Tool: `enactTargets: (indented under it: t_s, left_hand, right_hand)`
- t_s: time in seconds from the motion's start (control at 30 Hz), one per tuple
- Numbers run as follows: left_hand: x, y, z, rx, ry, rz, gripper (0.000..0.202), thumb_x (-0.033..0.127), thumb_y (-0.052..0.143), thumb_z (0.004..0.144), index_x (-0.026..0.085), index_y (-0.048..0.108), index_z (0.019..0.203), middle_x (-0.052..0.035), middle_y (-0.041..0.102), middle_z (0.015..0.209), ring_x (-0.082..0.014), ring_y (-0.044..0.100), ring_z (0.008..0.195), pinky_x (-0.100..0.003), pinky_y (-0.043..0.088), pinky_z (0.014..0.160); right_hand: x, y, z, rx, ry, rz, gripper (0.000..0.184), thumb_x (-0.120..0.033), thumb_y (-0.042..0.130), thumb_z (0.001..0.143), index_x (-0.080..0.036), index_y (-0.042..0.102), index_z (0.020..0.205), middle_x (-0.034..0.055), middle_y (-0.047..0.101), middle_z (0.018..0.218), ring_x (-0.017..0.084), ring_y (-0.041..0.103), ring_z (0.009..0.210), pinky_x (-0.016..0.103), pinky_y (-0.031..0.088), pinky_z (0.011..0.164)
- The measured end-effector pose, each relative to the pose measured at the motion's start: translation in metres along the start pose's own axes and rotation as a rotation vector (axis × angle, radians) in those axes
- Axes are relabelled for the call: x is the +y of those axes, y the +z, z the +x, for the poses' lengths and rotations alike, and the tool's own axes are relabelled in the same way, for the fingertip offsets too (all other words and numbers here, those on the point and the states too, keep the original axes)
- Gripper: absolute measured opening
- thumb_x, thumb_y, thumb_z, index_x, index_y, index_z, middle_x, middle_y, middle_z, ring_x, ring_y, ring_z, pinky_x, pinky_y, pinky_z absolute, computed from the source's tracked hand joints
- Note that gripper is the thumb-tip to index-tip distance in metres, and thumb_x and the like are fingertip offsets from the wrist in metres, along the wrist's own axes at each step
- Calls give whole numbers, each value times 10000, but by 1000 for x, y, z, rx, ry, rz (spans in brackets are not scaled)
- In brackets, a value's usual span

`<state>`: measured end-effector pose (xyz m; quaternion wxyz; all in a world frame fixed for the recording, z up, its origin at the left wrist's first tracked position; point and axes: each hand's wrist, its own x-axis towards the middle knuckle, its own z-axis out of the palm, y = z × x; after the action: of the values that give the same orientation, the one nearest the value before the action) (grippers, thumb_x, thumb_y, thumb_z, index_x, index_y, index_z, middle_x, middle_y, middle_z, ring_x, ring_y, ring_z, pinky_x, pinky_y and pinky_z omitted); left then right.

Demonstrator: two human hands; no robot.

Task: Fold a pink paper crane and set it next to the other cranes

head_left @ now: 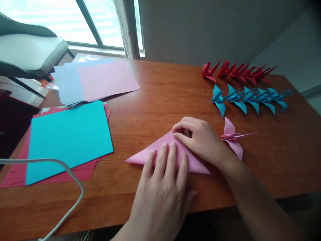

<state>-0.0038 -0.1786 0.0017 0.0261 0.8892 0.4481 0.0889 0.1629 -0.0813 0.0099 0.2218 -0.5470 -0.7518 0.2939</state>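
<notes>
A pink sheet folded into a triangle (147, 154) lies on the wooden table (160, 97) near its front edge. My left hand (163, 187) rests flat on it, fingers stretched out and pressing the paper down. My right hand (198, 137) sits at the triangle's upper corner, its fingers curled and pinching the fold there. Just right of that hand lies a finished pink paper crane (233, 139).
A row of blue cranes (250, 98) and a row of red cranes (238, 72) lie at the back right. Stacks of teal-on-red paper (67, 140) and pink-on-pale-blue paper (100, 80) sit at left. A grey cable (72, 177) loops over the front-left edge. A chair (30, 50) stands beyond.
</notes>
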Motion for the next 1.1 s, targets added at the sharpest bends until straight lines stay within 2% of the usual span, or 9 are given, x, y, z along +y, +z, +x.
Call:
enactTargets:
  t_s: [0.37, 0.43, 0.53, 0.63, 0.73, 0.8, 0.87, 0.93, 1.1]
  left_hand:
    - [-2, -2, 0, -28, -12, -37, 718, 560, 547, 941, 111, 479, 1498, -189, 468, 1558, -379, 460, 1431, -551, 387, 1149]
    - [-7, -8, 2, -39, -3, -83, 725, 589, 516, 949, 102, 490, 1486, -185, 493, 1543, -376, 473, 1421, -552, 407, 1134]
    - [-23, -19, 10, -57, 4, -193, 658, 605, 465, 972, 108, 585, 1386, -168, 591, 1460, -354, 543, 1352, -539, 476, 1068]
    - [-46, -28, 21, -130, 31, -337, 342, 348, 443, 1030, 205, 687, 1224, -78, 675, 1371, -267, 595, 1290, -458, 515, 1041]
    - [-66, -29, 31, -125, 98, -472, 421, 61, 405, 967, 218, 690, 1235, -45, 726, 1271, -180, 639, 1204, -319, 541, 1000]
    - [-75, -26, 37, -161, 102, -493, 513, -31, 398, 898, 233, 704, 1214, -36, 739, 1228, -170, 657, 1161, -298, 543, 980]
    - [-80, -24, 41, -207, 102, -482, 542, -68, 414, 852, 242, 724, 1171, -29, 751, 1181, -175, 668, 1133, -300, 538, 967]
    - [-81, -22, 44, -204, 80, -458, 512, -62, 447, 842, 251, 741, 1122, -25, 760, 1118, -176, 691, 1061, -297, 539, 932]
    - [-76, -19, 46, -172, -6, -407, 335, 40, 549, 888, 259, 747, 1047, -23, 759, 1028, -185, 714, 950, -297, 543, 854]
  right_hand:
    - [4, 0, -1, -31, -49, -9, 110, -94, 656, 863, -193, 703, 854, -5, 680, 838, 121, 578, 736, 260, 433, 705]
    - [5, 0, -1, -32, -47, -11, 102, -98, 659, 865, -191, 700, 857, -2, 677, 844, 122, 576, 737, 260, 431, 703]
    - [4, 1, -1, -34, -47, -9, 87, -112, 668, 864, -194, 695, 860, -1, 674, 846, 127, 576, 741, 262, 432, 703]
    - [2, 1, -3, -41, -43, -16, 90, -107, 667, 861, -194, 690, 862, 2, 670, 854, 131, 579, 754, 264, 432, 708]
    - [3, 1, -5, -51, -62, -25, 107, -97, 645, 872, -195, 685, 885, 8, 668, 884, 135, 586, 775, 266, 439, 723]
    - [4, 0, -7, -64, -77, -37, 117, -104, 622, 894, -198, 688, 917, 15, 668, 917, 140, 596, 807, 271, 449, 749]
    - [4, -1, -9, -81, -80, -52, 119, -123, 607, 914, -200, 692, 949, 24, 663, 944, 150, 608, 844, 280, 458, 778]
    - [2, -2, -11, -104, -70, -67, 104, -161, 610, 929, -202, 693, 976, 30, 655, 957, 158, 616, 859, 288, 466, 790]
    - [-8, -3, -18, -140, -32, -103, 111, -237, 602, 952, -218, 679, 1029, 54, 642, 1005, 172, 628, 862, 303, 487, 785]
